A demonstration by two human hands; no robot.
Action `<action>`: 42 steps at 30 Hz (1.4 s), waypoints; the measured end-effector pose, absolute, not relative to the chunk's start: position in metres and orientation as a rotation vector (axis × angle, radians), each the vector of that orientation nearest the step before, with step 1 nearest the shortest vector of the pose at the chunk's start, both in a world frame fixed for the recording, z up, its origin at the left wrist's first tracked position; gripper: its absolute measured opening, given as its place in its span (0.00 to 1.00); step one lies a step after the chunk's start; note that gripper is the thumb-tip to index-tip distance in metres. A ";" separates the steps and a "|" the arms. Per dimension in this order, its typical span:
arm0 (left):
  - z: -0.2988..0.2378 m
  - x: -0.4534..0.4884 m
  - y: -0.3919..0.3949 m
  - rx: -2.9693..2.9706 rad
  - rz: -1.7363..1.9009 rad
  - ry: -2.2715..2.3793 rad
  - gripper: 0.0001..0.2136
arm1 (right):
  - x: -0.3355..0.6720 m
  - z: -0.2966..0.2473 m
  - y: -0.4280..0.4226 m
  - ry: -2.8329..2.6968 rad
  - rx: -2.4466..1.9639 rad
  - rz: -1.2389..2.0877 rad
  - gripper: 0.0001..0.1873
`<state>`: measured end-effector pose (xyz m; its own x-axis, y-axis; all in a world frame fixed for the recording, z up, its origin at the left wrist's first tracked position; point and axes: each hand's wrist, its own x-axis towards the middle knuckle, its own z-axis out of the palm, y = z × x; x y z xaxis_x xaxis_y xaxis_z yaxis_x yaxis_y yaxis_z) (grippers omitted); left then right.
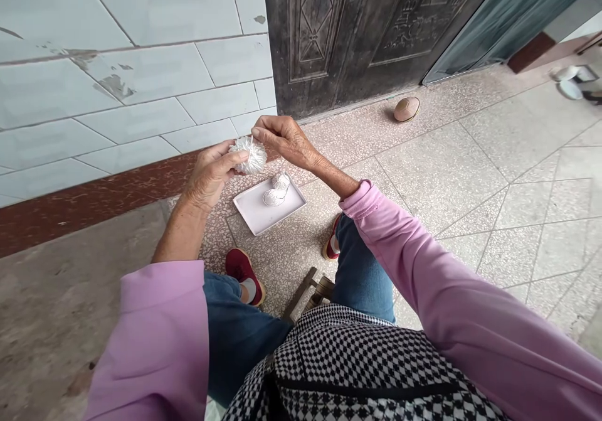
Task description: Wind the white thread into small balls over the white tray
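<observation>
My left hand [212, 171] holds a small white, shiny tufted ball [249, 155] out in front of me, above the floor. My right hand [282, 138] pinches a thin white strand at the top of that ball, fingers closed on it. Below the hands a white rectangular tray [256, 214] lies on the speckled floor, with two small white coiled pieces [277, 190] in its far part. Both arms wear pink sleeves.
A pale tiled wall with a red-brown base strip runs along the left. A dark carved door [357, 26] stands ahead, with a small round tan object [407, 108] on the floor before it. My red shoes [242, 270] rest beside a low wooden stool [310, 292].
</observation>
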<state>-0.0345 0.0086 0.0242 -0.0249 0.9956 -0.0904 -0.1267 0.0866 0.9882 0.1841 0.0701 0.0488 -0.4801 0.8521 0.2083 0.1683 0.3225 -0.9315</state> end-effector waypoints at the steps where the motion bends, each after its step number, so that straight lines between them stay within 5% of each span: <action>1: 0.025 -0.034 0.008 1.042 1.202 1.158 0.26 | 0.184 0.045 0.072 -1.850 -0.870 1.187 0.30; 16: 0.039 -0.027 0.005 0.918 1.343 0.981 0.28 | 0.167 0.018 0.083 -1.742 -0.896 1.330 0.29; 25: 0.031 -0.027 0.011 0.905 1.460 1.020 0.28 | 0.167 0.015 0.074 -1.807 -0.893 1.372 0.14; 32: 0.029 -0.036 0.010 1.042 1.444 1.076 0.30 | 0.167 0.005 0.075 -1.690 -0.713 1.523 0.33; 42: 0.009 -0.044 0.022 1.112 1.521 0.981 0.32 | 0.166 0.006 0.072 -1.826 -0.703 1.329 0.30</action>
